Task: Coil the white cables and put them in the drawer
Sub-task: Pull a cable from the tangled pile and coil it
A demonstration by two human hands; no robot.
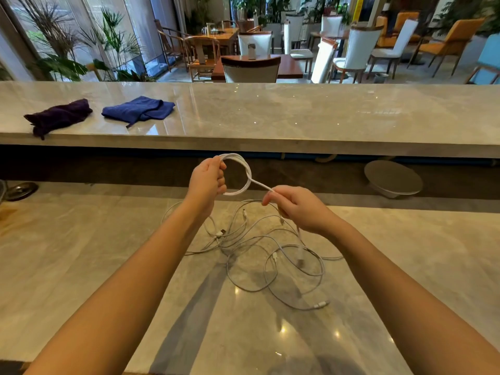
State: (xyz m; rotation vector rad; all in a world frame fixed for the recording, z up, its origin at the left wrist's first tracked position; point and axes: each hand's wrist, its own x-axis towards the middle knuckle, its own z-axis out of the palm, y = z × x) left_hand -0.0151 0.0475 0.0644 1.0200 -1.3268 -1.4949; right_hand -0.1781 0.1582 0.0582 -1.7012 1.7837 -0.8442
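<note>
My left hand (208, 180) grips a small coil of white cable (244, 169), holding it up above the near marble counter (81, 253). The same cable runs from the coil into my right hand (295, 207), which pinches it between thumb and fingers; its free end hangs down below that hand. Under both hands, several loose white cables (259, 247) lie tangled on the counter, with plugs showing. No drawer is in view.
A higher marble ledge (297, 117) runs across behind, with a dark purple cloth (59, 116) and a blue cloth (139, 109) at its left. A round grey base (392, 177) sits in the gap at right. Chairs and tables stand beyond.
</note>
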